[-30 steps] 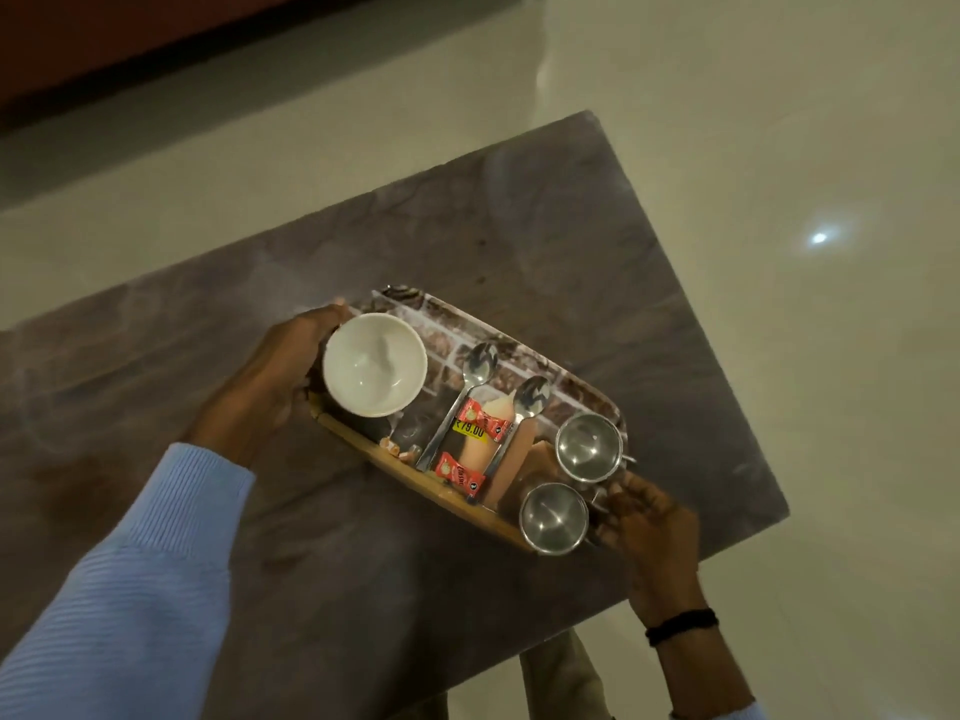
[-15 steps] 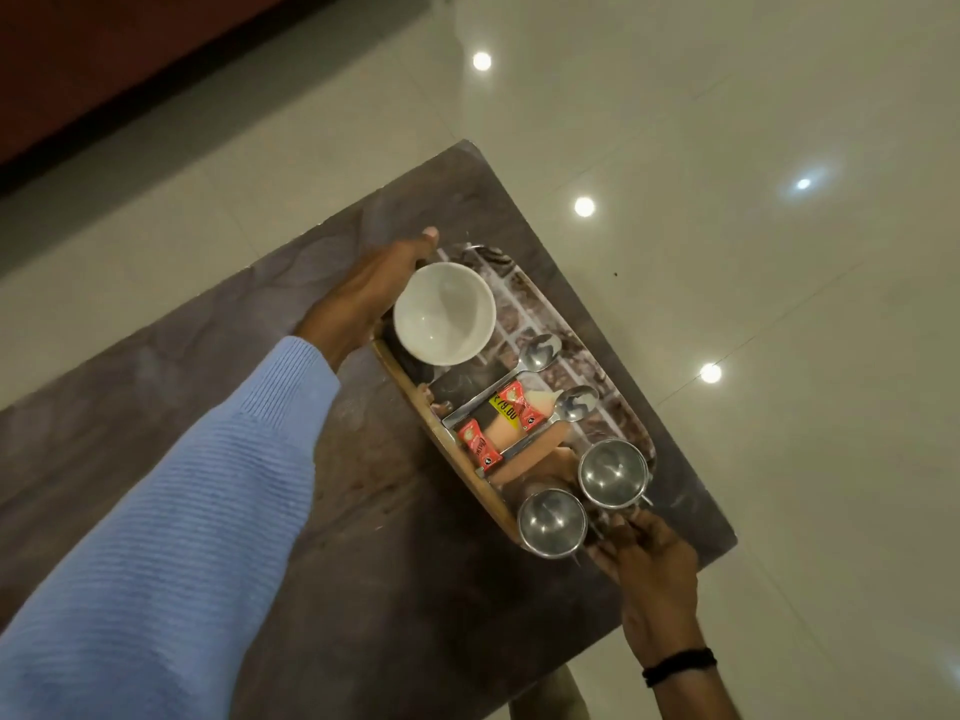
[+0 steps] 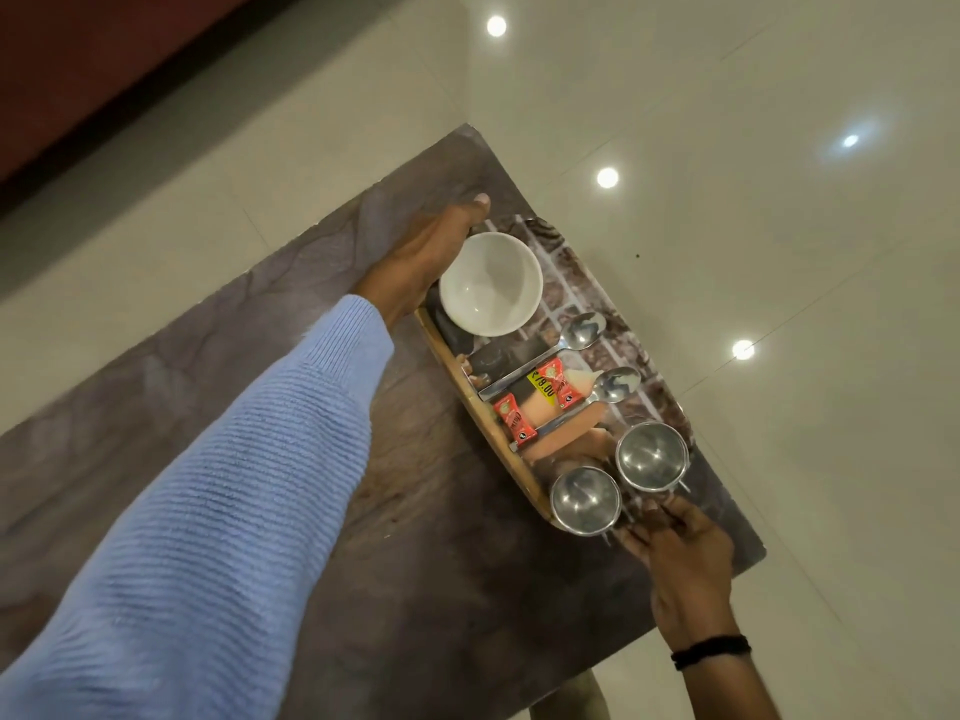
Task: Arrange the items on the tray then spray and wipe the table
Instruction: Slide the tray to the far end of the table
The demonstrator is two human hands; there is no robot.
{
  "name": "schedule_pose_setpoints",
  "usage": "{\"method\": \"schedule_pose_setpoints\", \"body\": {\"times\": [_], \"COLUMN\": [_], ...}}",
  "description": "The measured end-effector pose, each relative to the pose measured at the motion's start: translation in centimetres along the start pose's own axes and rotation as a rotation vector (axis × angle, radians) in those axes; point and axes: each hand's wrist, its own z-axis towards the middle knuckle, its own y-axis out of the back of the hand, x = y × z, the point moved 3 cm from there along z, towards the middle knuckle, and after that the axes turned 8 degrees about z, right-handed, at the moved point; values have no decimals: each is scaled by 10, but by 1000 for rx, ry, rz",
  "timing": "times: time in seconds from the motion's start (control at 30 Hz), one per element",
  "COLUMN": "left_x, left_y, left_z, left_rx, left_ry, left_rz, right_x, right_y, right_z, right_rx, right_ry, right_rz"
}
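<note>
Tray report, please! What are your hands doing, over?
Both busy: left hand holds far end of tray, right hand holds near end. Tray over table, loaded: bowl, spoons, cups, packets. No obstacle in view.

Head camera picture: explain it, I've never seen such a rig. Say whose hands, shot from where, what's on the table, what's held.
No machine: the grips are a person's bare hands, filmed by a camera on their head looking down. On the dark brown stone-look table lies a patterned oblong tray with a wooden rim, carrying a white round bowl, two shiny steel cups, two steel spoons and red sachets. The left hand holds the tray's far end beside the bowl; the right hand touches its near end by the cups, finger curl hidden.
</note>
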Motion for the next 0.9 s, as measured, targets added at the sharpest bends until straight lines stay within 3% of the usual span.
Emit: {"method": "schedule_pose_setpoints", "body": {"times": [0.57, 0.73, 0.9], "left_x": [9, 19, 56], "left_y": [-8, -3, -4], "left_z": [-10, -33, -85], "left_rx": [-91, -291, -503], "left_ry": [8, -38, 1], "left_rz": [-22, 96, -20], "right_x": [-6, -8, -20], "right_y": [-1, 7, 19], "right_z": [6, -1, -9], "right_rx": [106, 116, 93], "right_ry": [-21, 30, -81], "right_rz": [40, 43, 109]}}
